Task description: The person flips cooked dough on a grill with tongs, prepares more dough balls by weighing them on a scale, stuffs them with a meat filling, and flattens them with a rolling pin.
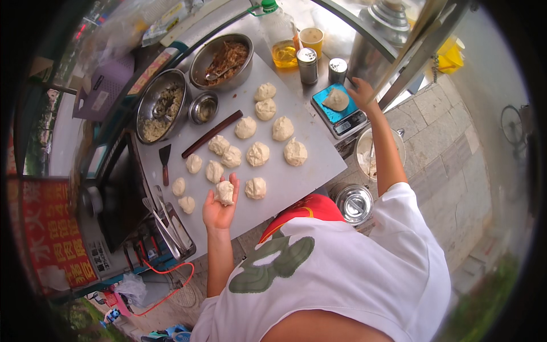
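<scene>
On the upturned palm of my left hand (220,210) rests a round dough ball (224,193), above the near edge of the white work board (299,184). My right hand (363,96) reaches to the right side of a digital kitchen scale (345,124), fingers apart beside its blue top. A piece of dough (336,100) lies on the scale. Several filled-looking dough balls (257,154) are spread over the board, smaller ones towards the left. A dark wooden rolling pin (212,134) lies slantwise among them, with a metal scraper (165,162) to its left.
Steel bowls of meat filling (226,60) and pale chopped filling (160,113) stand at the back left, by a small oil bowl (204,108). An oil bottle (282,42) and metal shakers (307,66) stand behind. A utensil tray (183,246) is at left, a lidded pot (354,204) below right.
</scene>
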